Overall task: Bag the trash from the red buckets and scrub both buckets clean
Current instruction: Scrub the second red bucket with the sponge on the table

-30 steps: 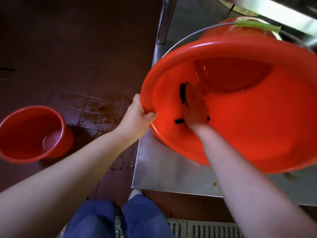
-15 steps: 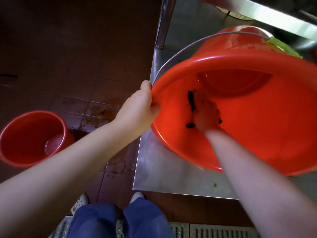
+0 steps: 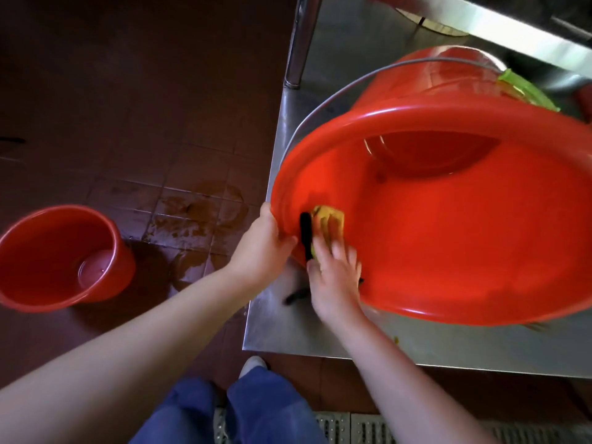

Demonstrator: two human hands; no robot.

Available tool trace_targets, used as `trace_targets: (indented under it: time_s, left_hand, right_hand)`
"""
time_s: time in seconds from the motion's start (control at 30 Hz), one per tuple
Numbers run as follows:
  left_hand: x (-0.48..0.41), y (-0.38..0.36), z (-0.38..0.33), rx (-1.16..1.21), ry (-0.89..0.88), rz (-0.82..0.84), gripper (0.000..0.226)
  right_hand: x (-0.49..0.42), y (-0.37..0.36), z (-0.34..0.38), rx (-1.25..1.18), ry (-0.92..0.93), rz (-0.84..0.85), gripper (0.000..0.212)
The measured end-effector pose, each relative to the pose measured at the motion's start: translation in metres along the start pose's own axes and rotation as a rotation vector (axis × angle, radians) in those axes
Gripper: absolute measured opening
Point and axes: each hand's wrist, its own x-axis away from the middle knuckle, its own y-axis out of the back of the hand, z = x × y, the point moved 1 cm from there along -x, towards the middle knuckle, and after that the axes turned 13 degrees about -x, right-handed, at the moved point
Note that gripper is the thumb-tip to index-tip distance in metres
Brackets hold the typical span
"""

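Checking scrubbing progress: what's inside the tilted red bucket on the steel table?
Inside the bucket, the right hand presses a yellow, black-edged sponge against the wall near the rim. The hand covers the sponge's lower part; no trash shows.

- Large bucket [image 3: 464, 251], its rim gripped by the left hand [image 3: 259, 248]: bright orange-red inside and out.
- Sponge [image 3: 330, 219] under the right hand [image 3: 336, 283]: yellow, with a black strip on the side nearest the left hand.
- Small bucket [image 3: 125, 267], well to the left of the left hand: the same red.
- Handle grip [image 3: 525, 91], far beyond the right hand: light green.
- Table [image 3: 288, 331] beneath both hands: silver-grey.
- Floor tiles [image 3: 128, 123] left of the left hand: dark red-brown grid with brown wet patches.
- Trousers [image 3: 256, 411] below the hands: blue.
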Motion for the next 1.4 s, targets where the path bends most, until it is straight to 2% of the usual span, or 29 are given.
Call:
trace_targets:
  time_s: [0.03, 0.13, 0.2, 0.27, 0.37, 0.47, 0.57, 0.7, 0.77, 0.87, 0.93, 1.03, 1.2, 1.27, 1.33, 1.4]
  left_hand:
    - [0.001, 0.001, -0.002, -0.013, 0.006, 0.006, 0.05]
    - [0.003, 0.009, -0.01, -0.114, -0.033, -0.002, 0.032]
    - [0.005, 0.018, -0.014, -0.18, -0.082, -0.053, 0.028]
    - [0.008, 0.026, -0.016, -0.224, -0.145, -0.089, 0.028]
    - [0.011, 0.033, -0.017, -0.219, -0.196, -0.136, 0.028]
    - [0.012, 0.026, -0.012, -0.119, -0.184, -0.165, 0.03]
    - [0.013, 0.007, 0.001, -0.052, -0.069, -0.051, 0.036]
    - [0.013, -0.006, 0.007, -0.062, -0.018, 0.003, 0.036]
    - [0.012, -0.003, 0.008, -0.076, -0.017, -0.003, 0.036]
    - [0.014, 0.001, 0.005, -0.089, -0.034, 0.007, 0.038]
    - [0.016, 0.005, 0.0, -0.146, -0.063, 0.018, 0.035]
    - [0.013, 0.018, -0.007, -0.267, -0.164, -0.078, 0.031]
    - [0.01, 0.042, -0.015, -0.382, -0.322, -0.223, 0.03]
    - [0.013, 0.036, -0.014, -0.319, -0.31, -0.263, 0.028]
    - [0.016, 0.021, -0.004, -0.144, -0.215, -0.224, 0.03]
    - [0.018, 0.001, 0.007, -0.043, -0.135, -0.071, 0.036]
  right_hand:
    - [0.01, 0.0, 0.001, -0.011, 0.037, -0.012, 0.061]
    - [-0.015, 0.004, -0.019, -0.012, -0.034, -0.025, 0.063]
    - [-0.046, 0.015, -0.032, 0.089, 0.04, -0.105, 0.06]
    - [-0.081, 0.031, -0.048, 0.183, 0.061, -0.056, 0.06]
    - [-0.131, 0.052, -0.08, 0.291, -0.037, 0.003, 0.057]
    - [-0.155, 0.056, -0.089, 0.341, -0.171, 0.018, 0.063]
    - [-0.153, 0.053, -0.079, 0.301, -0.334, 0.036, 0.071]
    - [-0.11, 0.033, -0.05, 0.157, -0.165, -0.057, 0.063]
    - [-0.061, 0.01, -0.026, 0.086, -0.108, -0.092, 0.067]
    - [0.006, -0.012, 0.002, 0.065, -0.003, -0.145, 0.06]
    - [0.015, -0.013, -0.001, 0.069, 0.034, -0.182, 0.058]
    - [-0.024, -0.001, -0.024, 0.077, -0.037, -0.206, 0.06]
    - [-0.114, 0.044, -0.073, 0.317, 0.014, -0.108, 0.057]
    - [-0.141, 0.058, -0.087, 0.375, -0.031, -0.035, 0.057]
    - [-0.157, 0.062, -0.095, 0.394, -0.081, 0.037, 0.063]
    - [-0.16, 0.059, -0.096, 0.356, -0.169, 0.055, 0.076]
